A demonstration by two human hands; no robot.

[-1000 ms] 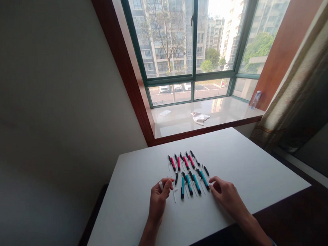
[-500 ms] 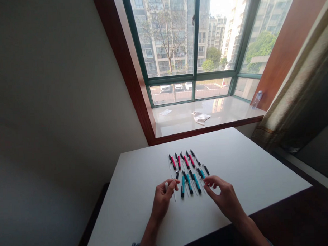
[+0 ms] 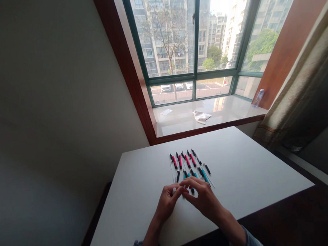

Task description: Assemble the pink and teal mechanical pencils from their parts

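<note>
Closed pinch: the left hand (image 3: 166, 206) holds a white pen part (image 3: 174, 189) clear of the white table (image 3: 249, 170), fingertips on it, apparently for close handling; the right hand (image 3: 203, 200) curls just beside it, its hold undeterminable, over teal markers (image 3: 205, 176), with pink markers (image 3: 187, 161) ranked farther off, seemingly spaced for single picking.

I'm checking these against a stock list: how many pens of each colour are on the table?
Pink pens: 4
Teal pens: 4, three of them partly covered by the left hand and right hand, so this count is less certain
Total: 8
</note>
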